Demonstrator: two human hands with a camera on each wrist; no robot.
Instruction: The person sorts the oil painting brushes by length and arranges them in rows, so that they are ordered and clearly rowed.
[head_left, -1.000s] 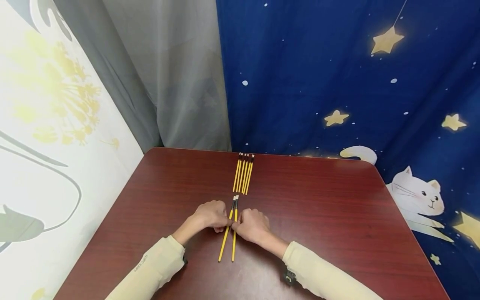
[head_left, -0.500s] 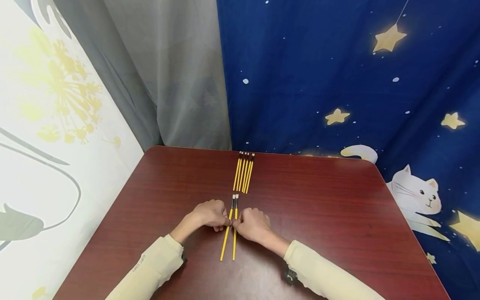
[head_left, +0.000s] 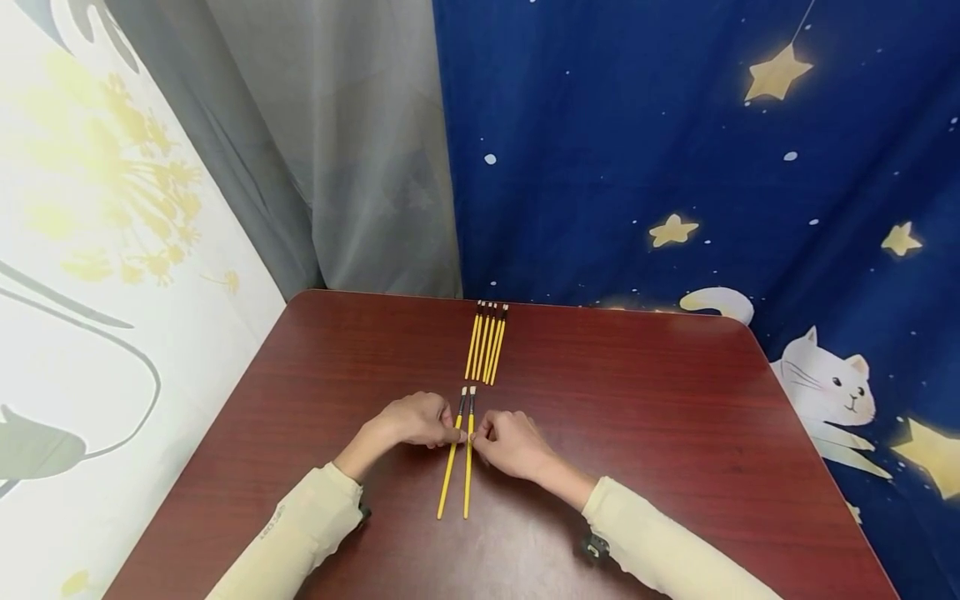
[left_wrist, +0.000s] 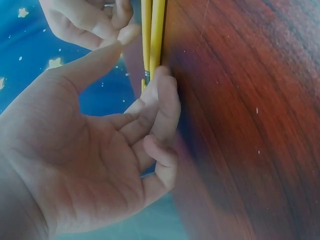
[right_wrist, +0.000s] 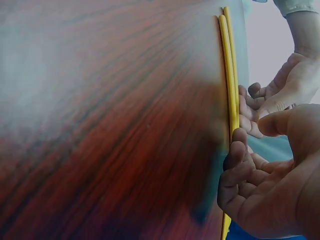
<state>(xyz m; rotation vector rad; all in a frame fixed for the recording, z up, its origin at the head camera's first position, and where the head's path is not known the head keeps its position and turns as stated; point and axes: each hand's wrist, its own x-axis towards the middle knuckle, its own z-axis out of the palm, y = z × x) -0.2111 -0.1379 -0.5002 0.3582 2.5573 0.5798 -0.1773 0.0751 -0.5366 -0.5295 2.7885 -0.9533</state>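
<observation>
Two yellow-handled paintbrushes with black ferrules and white bristles lie side by side on the table in the head view: a slightly slanted left paintbrush and a straighter right paintbrush. My left hand is at the left brush, its fingertips beside the handle. In the left wrist view this hand's thumb stands well apart from its loosely bent fingers. My right hand is at the right brush. The right wrist view has its bent fingers touching the handle, thumb held away.
Beyond the hands, several matching paintbrushes lie in a close row near the far edge of the reddish-brown table. A grey curtain and a blue star-patterned curtain hang behind it.
The bristle ends of the two near brushes have moved slightly apart, the left one to the left. My right hand has drawn a little to the right; the far row stays put.
</observation>
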